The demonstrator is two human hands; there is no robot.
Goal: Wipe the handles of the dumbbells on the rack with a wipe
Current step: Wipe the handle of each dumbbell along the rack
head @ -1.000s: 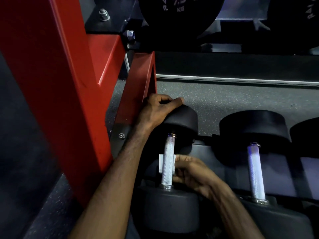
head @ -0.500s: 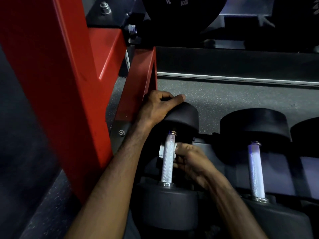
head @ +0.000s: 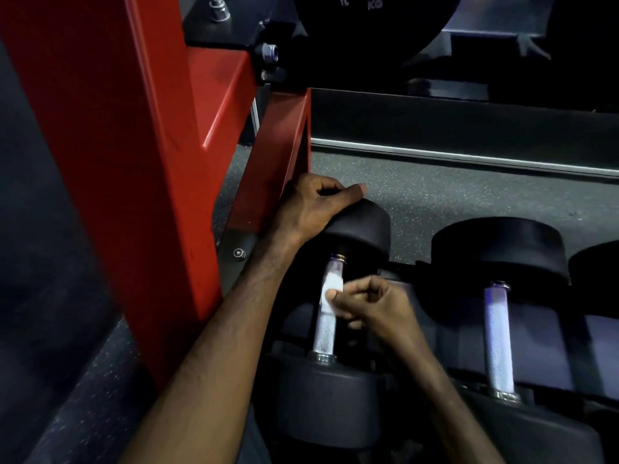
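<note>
White wipe pressed on upper part of knurled handle of leftmost dumbbell, low on rack. Right hand pinches wipe. Left hand grips far dumbbell head, beside red rack upright.

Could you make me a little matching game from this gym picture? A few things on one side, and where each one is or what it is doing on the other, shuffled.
Things:
1. left hand
2. right hand
3. wipe
4. second handle

States:
A. pressed against the first handle
B. bare, nothing touching it
C. pinches the white sheet
D. rests on the far dumbbell head

Pairs: 1-D, 2-C, 3-A, 4-B
</note>
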